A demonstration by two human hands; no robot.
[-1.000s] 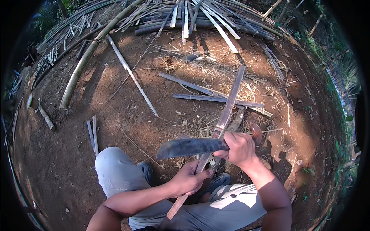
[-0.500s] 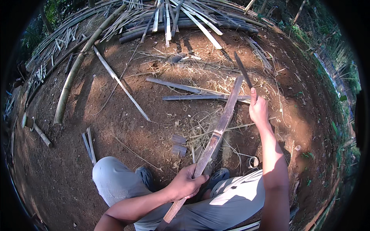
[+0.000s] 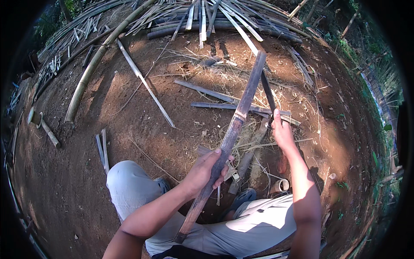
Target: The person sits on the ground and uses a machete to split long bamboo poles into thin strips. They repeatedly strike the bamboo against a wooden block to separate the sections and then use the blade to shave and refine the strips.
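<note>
A long split bamboo strip [image 3: 235,129], dark with a pale ring at its node, slants up and away from my lap. My left hand [image 3: 202,172] is closed around its lower half, and its near end reaches my trousers. In my right hand [image 3: 283,133] is a long dark-bladed knife [image 3: 268,91], thumb laid along it. The blade points away from me, just right of the strip's upper part; whether they touch I cannot tell. Below my right wrist shows a reddish end [image 3: 282,164], perhaps the knife's handle.
Split bamboo pieces [image 3: 215,105] and curled shavings lie on the brown soil ahead. A short log [image 3: 252,149] and a hollow bamboo section [image 3: 281,185] lie near my feet. Beyond is a large bamboo pile [image 3: 228,26]; a long pole [image 3: 92,64] lies at left.
My left hand has lifted the bamboo strip up and away from me, with more of the fingers now showing. The knife has moved left and nearer, in beside the strip. The view has shifted slightly.
</note>
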